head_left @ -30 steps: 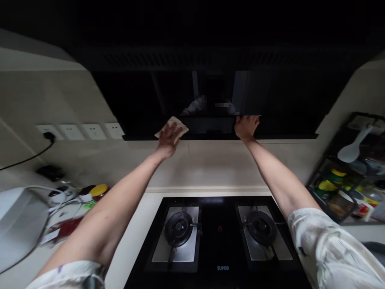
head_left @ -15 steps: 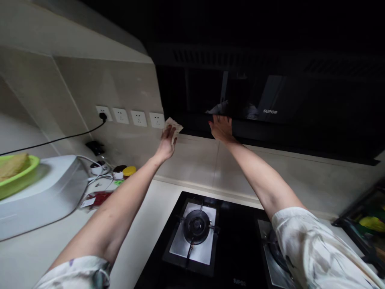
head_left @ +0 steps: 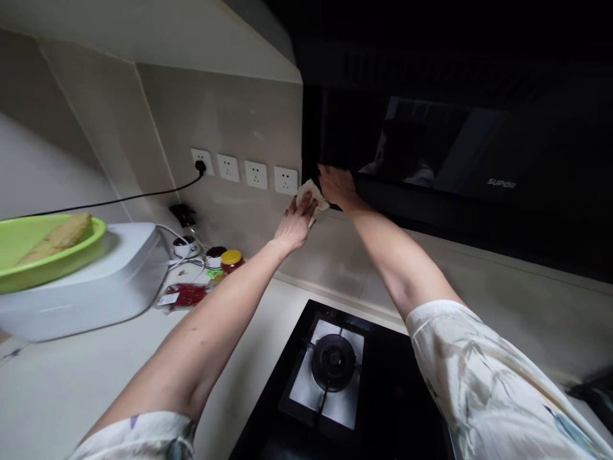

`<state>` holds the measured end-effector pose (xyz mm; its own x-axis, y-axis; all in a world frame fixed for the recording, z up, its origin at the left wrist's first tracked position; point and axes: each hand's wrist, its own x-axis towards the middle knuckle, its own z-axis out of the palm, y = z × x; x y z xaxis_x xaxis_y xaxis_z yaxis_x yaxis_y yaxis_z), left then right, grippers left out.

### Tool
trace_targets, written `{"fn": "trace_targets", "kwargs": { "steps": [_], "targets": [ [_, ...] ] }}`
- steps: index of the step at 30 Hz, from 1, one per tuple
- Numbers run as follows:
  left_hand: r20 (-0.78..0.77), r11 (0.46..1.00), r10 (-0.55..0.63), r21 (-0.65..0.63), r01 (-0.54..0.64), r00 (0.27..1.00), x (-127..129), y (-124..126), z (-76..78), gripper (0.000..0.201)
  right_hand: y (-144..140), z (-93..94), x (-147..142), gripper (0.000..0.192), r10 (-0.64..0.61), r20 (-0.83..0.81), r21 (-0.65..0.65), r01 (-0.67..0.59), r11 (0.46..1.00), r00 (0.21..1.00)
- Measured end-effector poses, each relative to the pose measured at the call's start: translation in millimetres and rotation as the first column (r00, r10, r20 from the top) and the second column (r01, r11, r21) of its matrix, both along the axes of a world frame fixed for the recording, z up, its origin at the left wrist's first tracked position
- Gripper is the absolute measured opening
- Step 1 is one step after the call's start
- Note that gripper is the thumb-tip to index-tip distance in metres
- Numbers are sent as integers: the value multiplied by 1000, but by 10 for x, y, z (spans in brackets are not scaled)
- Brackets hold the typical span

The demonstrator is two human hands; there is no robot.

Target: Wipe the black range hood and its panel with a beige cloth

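Note:
A pale, crumpled cloth (head_left: 311, 193) is in my left hand (head_left: 295, 225), its fingers pressing it to the lower left corner of the black range hood (head_left: 431, 214). Whether it is cloth or paper I cannot tell. Close to its right, my right hand (head_left: 336, 185) lies against the hood's lower front edge, fingers stretched out and holding nothing. Below both hands is the black gas hob (head_left: 383, 396), with a round burner (head_left: 334, 362) on a steel plate.
Wall sockets (head_left: 256, 174) run left of the hood, one with a black plug (head_left: 200, 167). On the counter (head_left: 124, 377) stand a white appliance (head_left: 110, 281) bearing a green basin (head_left: 90, 252), a yellow-lidded jar (head_left: 232, 259) and a red packet (head_left: 186, 295).
My right hand has slid left along the hood's edge, now near my left hand. The cloth stays at the hood's corner. The view has turned left.

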<state>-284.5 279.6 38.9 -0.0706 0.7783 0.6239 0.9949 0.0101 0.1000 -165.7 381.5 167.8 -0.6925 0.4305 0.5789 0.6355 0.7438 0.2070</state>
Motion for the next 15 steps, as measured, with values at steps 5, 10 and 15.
{"fn": "trace_targets", "kwargs": {
  "steps": [5,10,15],
  "targets": [
    [5,997,62,-51,-62,998,109,-65,76,62,-5,-1,391,57,11,-3,20,-11,1000,1000],
    [30,993,81,-90,-78,996,152,-94,161,63,99,-66,1122,56,-76,-19,34,76,997,997],
    [39,974,170,-159,-162,985,286,-167,265,64,241,-144,2096,59,-186,-56,60,190,980,981]
  ]
}}
